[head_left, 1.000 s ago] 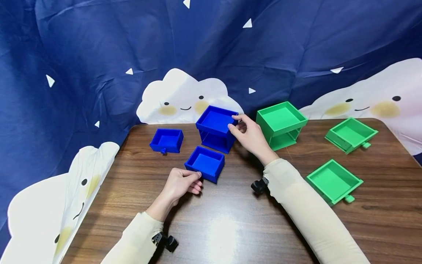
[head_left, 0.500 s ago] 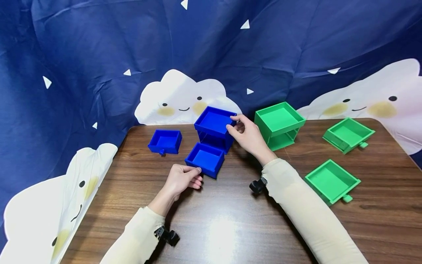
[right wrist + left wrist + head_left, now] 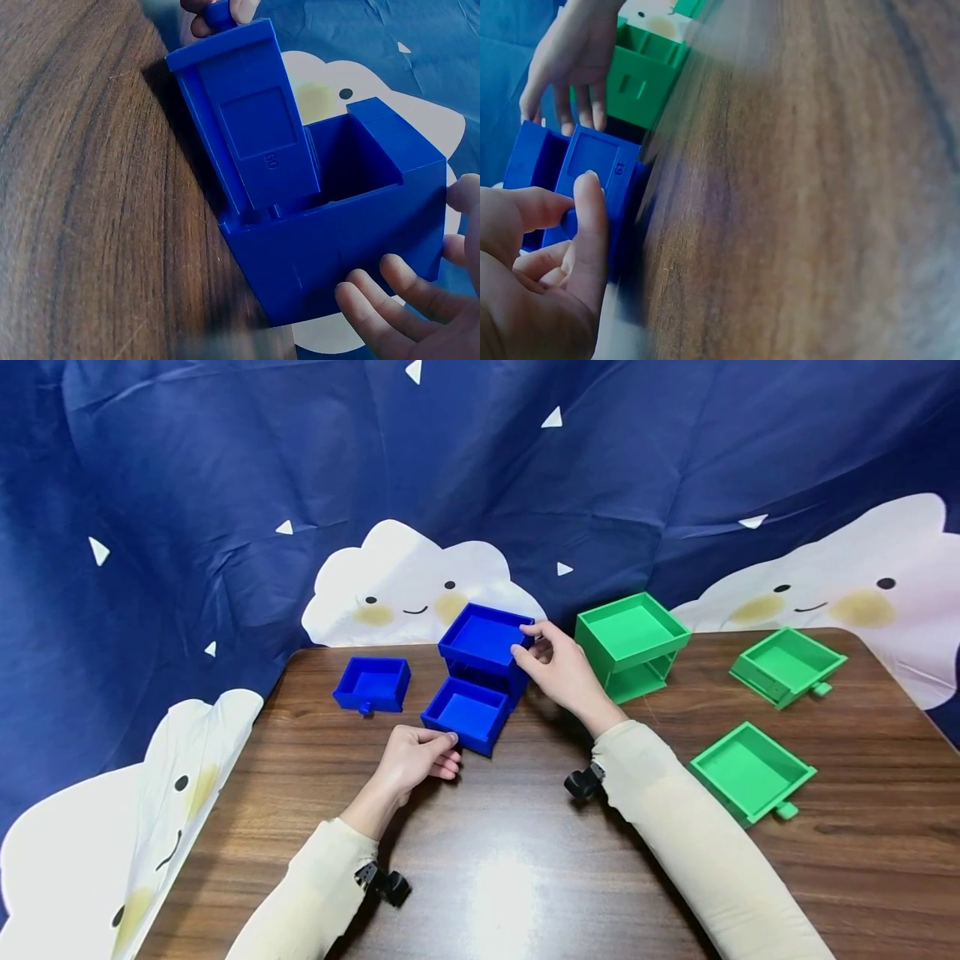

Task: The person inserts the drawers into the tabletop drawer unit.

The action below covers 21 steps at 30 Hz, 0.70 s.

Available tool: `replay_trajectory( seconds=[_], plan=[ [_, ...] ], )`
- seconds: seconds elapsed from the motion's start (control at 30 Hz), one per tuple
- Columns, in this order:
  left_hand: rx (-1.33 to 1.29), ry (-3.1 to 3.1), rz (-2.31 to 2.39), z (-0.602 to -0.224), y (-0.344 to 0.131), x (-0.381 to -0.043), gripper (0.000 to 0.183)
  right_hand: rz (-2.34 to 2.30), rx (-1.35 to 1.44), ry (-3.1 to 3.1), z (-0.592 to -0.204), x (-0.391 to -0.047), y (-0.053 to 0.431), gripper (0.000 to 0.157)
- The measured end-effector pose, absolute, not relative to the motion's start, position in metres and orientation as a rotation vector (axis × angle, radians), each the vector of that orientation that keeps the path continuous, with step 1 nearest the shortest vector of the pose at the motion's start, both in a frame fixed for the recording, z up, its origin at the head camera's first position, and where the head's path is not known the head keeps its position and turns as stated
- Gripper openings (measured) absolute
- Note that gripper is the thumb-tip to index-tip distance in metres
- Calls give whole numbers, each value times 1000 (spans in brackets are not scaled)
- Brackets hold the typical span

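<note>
My left hand pinches the round knob of a blue drawer between thumb and finger. The drawer's back end is at the lower part of the open front of a blue drawer cabinet, partly inside it, as the right wrist view shows. My right hand grips the cabinet at its right side, with fingers against the side wall. A second blue drawer, with its knob facing me, sits on the table left of the cabinet.
A green cabinet with an open front stands right of the blue one. Two green drawers, one farther back and one nearer, lie at the right of the wooden table. A blue cloth with clouds hangs behind.
My left hand has pushed the blue drawer away from me, from in front of the cabinet to partly inside its opening. My right hand keeps its grip on the cabinet.
</note>
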<state>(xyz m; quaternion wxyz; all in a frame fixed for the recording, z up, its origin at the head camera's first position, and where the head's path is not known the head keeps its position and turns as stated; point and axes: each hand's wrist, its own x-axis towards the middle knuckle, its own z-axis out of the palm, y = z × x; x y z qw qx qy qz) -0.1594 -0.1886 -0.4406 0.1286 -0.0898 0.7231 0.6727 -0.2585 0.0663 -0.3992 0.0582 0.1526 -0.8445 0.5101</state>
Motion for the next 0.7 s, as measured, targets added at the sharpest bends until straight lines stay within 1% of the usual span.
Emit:
replay_trajectory(
  seconds=[0.7],
  plan=[
    [-251,2084,1966,-445,-184,-167,28,1543,473,-2550,-400,-258,65,43]
  ],
)
